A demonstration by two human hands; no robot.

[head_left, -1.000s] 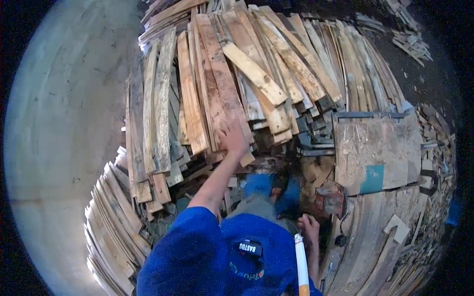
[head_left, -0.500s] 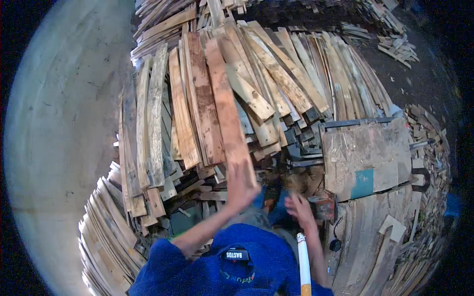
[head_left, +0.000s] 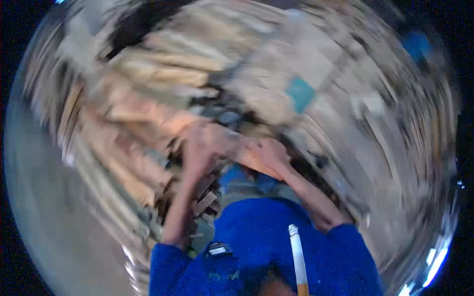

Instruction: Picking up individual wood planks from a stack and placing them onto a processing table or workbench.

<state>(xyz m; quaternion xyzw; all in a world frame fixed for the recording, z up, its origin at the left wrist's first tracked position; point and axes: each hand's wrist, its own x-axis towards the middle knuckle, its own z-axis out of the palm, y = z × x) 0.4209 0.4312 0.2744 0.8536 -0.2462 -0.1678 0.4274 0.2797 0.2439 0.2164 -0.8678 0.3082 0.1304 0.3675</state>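
A long reddish wooden plank [head_left: 170, 121] slants across in front of my body, smeared by motion. My left hand [head_left: 207, 145] is closed over it, well along from its near end. Close to that near end, my right hand [head_left: 267, 155] grips the same plank, its fingers wrapped over the wood. The plank's far end blurs into the stacked boards [head_left: 163, 74] behind it, so I cannot tell where it stops.
A worn flat wooden panel [head_left: 261, 74] with a teal patch [head_left: 301, 93] is beyond my right hand. Dark debris [head_left: 222, 111] lies between panel and planks. More long boards [head_left: 106, 158] spread at left, beside grey floor [head_left: 44, 212]. A lit cigarette [head_left: 297, 251] juts into the lower view.
My view has swung to the right. My right hand, formerly free, has come onto the plank's near end. The plank, held by my left hand, has turned and come nearer across my body.
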